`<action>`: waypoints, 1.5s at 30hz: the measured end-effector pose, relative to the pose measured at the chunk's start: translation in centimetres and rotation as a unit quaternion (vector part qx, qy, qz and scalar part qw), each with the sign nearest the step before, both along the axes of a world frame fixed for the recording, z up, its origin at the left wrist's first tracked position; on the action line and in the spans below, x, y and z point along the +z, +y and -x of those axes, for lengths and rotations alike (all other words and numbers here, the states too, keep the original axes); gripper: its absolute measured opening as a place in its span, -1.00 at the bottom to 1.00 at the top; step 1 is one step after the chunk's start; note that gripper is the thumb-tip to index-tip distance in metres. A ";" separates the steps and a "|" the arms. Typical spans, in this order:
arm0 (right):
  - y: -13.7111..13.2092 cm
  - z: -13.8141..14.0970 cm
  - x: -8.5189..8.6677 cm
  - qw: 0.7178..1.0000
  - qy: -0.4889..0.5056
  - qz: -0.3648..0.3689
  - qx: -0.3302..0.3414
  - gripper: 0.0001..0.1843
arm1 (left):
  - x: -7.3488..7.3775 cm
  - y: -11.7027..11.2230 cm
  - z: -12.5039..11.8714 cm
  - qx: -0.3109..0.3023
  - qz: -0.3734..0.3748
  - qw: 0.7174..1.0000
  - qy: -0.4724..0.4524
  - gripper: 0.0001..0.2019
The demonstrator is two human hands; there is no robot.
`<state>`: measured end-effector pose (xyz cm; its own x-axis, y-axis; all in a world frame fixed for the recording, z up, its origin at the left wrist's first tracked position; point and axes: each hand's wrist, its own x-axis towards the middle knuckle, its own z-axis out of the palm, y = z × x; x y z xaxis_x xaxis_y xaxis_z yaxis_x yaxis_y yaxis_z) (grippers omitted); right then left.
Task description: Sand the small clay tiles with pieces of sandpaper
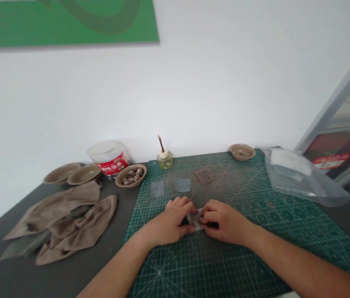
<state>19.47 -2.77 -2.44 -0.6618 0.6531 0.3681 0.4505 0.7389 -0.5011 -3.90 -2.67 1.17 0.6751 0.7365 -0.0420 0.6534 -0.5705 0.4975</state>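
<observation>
My left hand point(170, 221) and my right hand point(224, 221) meet above a green cutting mat point(255, 194), pinching a small folded whitish sheet point(195, 219) between their fingertips. A dark object lies under or inside the sheet, partly hidden by my fingers. Farther up the mat, beyond my hands, lie several flat squares: a grey one point(158, 188), a blue-grey one point(182, 184) and a brown one with dark marks point(204, 176). They look like abrasive paper, though I cannot be sure.
Left of the mat, crumpled brown cloths point(69, 219) lie on a dark table point(7, 252). Along the back stand tan dishes point(84, 174), a bowl of brown pieces point(130, 175), a white-and-red tub point(109, 157) and a small jar with a brush point(165, 159). A clear plastic bag point(299, 176) lies at right.
</observation>
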 end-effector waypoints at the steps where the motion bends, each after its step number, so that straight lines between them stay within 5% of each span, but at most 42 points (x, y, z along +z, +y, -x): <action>1: 0.0 0.0 0.0 1.000 0.002 -0.001 -0.007 -0.93 | 0.0 0.0 0.0 0.000 0.000 1.000 0.001 -0.73; 4: 0.1 -0.1 0.1 0.998 0.004 -0.005 -0.069 -0.94 | 0.0 0.1 0.0 0.001 0.001 1.000 0.004 -0.71; 9: -0.2 -0.1 0.2 1.000 -0.005 -0.001 -0.014 -0.94 | -0.1 0.1 0.0 0.002 -0.002 1.000 0.003 -0.72; 13: -0.2 -0.1 0.3 0.997 -0.008 -0.012 -0.071 -0.92 | 0.0 0.0 0.0 0.002 -0.004 1.000 0.001 -0.70; 17: -0.1 -0.1 0.3 1.000 -0.004 -0.003 -0.012 -0.94 | 0.0 0.1 0.0 0.000 -0.001 1.000 0.001 -0.71; 21: -0.1 -0.1 0.3 0.997 -0.008 -0.012 -0.070 -0.92 | -0.1 0.2 0.0 0.002 -0.002 1.000 0.002 -0.70; 26: -0.4 -0.4 0.4 0.999 -0.014 0.002 -0.036 -0.90 | 0.0 0.1 0.0 0.001 -0.004 1.000 0.003 -0.70; 31: -0.1 -0.2 0.4 0.997 -0.006 0.005 -0.074 -0.91 | 0.0 0.1 0.0 0.002 -0.001 1.000 0.001 -0.69; 36: 0.0 0.0 0.3 1.000 -0.007 0.008 -0.012 -0.94 | -0.1 0.1 0.0 0.008 0.005 1.000 -0.005 -0.72; 41: 0.0 -0.1 0.3 0.999 -0.008 0.003 -0.048 -0.94 | 0.0 0.0 -0.1 0.008 0.008 1.000 -0.009 -0.71; 45: -0.1 -0.1 0.3 1.000 -0.011 0.006 -0.009 -0.94 | 0.0 0.1 0.0 0.006 0.007 1.000 -0.009 -0.70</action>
